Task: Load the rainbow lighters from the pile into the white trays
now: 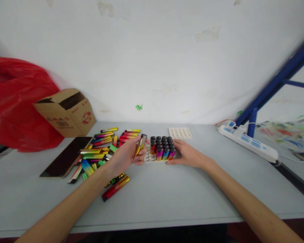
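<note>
My left hand (133, 150) pinches a gold lighter (141, 145) with a dark top, tilted, just left of a white tray with round holes (149, 157). Upright lighters (165, 152) with black tops and shiny pink, blue and orange bodies stand close together in the tray's middle and right. A few holes at its left side show bare. Curled round the tray's right end is my right hand (183, 153), its thumb at the near corner and its fingers against the outer lighters. Left of my left hand lies a loose heap of coloured lighters (93, 156), partly hidden by my forearm.
A second white holed tray (180, 133) lies behind, by the wall. To the left are a dark flat tablet-like panel (66, 157), an open cardboard box (66, 114) and a red plastic bag (20, 101). A white power strip (248, 141) with cables lies right, near a blue metal frame (276, 79).
</note>
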`<state>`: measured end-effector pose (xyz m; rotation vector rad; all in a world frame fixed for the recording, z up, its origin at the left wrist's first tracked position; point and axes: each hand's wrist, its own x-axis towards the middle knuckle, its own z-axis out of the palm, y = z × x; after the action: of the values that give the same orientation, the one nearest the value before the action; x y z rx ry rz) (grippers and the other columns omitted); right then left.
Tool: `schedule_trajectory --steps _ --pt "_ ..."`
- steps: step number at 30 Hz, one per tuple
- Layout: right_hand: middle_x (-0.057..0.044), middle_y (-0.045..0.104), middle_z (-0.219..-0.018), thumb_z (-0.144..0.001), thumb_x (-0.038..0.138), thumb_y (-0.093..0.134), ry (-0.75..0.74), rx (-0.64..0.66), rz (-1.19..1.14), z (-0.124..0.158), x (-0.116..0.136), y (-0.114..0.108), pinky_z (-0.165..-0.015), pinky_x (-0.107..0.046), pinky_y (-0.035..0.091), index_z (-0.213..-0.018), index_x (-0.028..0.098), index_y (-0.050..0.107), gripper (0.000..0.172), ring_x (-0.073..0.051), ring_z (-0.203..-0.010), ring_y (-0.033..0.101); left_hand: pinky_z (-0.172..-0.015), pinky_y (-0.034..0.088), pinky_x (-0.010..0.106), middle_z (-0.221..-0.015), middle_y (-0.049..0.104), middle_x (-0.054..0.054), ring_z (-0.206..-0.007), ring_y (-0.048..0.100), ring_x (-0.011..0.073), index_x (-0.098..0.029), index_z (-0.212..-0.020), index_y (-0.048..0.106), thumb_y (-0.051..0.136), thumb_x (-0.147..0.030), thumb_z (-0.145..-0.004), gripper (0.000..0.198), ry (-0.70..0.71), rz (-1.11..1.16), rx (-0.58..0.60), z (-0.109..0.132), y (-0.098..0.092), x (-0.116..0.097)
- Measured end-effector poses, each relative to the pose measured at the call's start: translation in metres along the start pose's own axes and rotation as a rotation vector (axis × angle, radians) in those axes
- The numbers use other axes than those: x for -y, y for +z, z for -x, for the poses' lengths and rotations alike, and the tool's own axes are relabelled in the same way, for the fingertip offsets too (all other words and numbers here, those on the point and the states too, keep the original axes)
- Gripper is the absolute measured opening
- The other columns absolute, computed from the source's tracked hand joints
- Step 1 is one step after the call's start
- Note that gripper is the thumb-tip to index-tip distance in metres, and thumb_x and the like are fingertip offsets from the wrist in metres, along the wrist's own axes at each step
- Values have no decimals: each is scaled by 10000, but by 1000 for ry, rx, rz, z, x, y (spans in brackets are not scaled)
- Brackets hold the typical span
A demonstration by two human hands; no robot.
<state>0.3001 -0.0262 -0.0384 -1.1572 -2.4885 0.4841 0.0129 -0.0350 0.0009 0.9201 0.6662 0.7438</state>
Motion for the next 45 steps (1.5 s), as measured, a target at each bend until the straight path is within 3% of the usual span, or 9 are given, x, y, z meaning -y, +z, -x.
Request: schedule_trajectory --steps 4,10,21,26,31,34,37,41,45 --pt "-132 656 -1123 -815 586 807 -1 2 9 0 0 0 -961 -462 503 -1140 166 649 554 -323 -1049 611 -428 270 179 -579 289 -70 -460 247 77 -179 -705 507 487 -620 -957 509 -42 -31 -36 -3 0 2" --pt "-136 657 -1152 -823 593 797 2 11 6 0 -1 1 -964 -472 503 -1157 174 639 559 -328 -1068 607 -430 213 197 -547 234 -67 -468 203 93 -200 -600 404 433 -592 -951 528 -33 -20 -26 -3 3 4" --pt "-142 656 -1157 -828 600 789 -3 7 3 0 -1 0 -965 -472 500 -1168 164 638 573 -328 -1069 607 -447 250 196 -604 279 -60 -470 250 83 -188 -660 427 445 -435 -937 372 11 -31 -69 -5 1 9" --pt "-138 654 -1136 -828 605 786 -3 7 13 0 0 0 -954 -468 500 -1143 166 641 559 -328 -1058 607 -442 249 185 -599 291 -64 -467 261 76 -186 -670 437 476 -503 -943 420 46 -61 -88 -5 3 8" --pt "-128 654 -1115 -831 599 786 -5 4 9 0 0 -1 -931 -460 505 -1142 176 643 544 -317 -1034 603 -448 319 209 -635 429 -40 -494 362 107 -188 -842 536 530 -540 -933 364 95 -74 -85 -4 7 7" --pt "-130 651 -1115 -830 608 783 -4 7 14 0 -1 -1 -934 -462 503 -1140 170 645 554 -316 -1034 599 -518 413 253 -653 528 -19 -544 461 141 -197 -894 544 546 -448 -954 258 239 -205 -112 -5 8 8" --pt "-131 650 -1098 -826 617 781 -2 7 20 0 -1 -1 -933 -460 503 -1125 163 649 559 -316 -1024 603 -692 490 289 -732 635 8 -672 576 162 -191 -909 588 557 -395 -984 219 402 -468 -177 -6 5 9" --pt "-133 653 -1123 -820 603 794 -17 2 13 -1 -1 -1 -948 -462 499 -1146 166 650 564 -318 -1042 601 -836 510 318 -954 738 60 -903 663 212 -197 -1038 713 638 -382 -962 214 518 -779 -214 -8 -2 11" --pt "-127 646 -1098 -837 621 770 -11 1 30 0 -1 0 -940 -456 504 -1134 160 644 562 -309 -1026 598 -901 514 338 -1026 753 83 -976 665 237 -217 -984 799 713 -363 -916 182 606 -961 -215 -9 -5 12"
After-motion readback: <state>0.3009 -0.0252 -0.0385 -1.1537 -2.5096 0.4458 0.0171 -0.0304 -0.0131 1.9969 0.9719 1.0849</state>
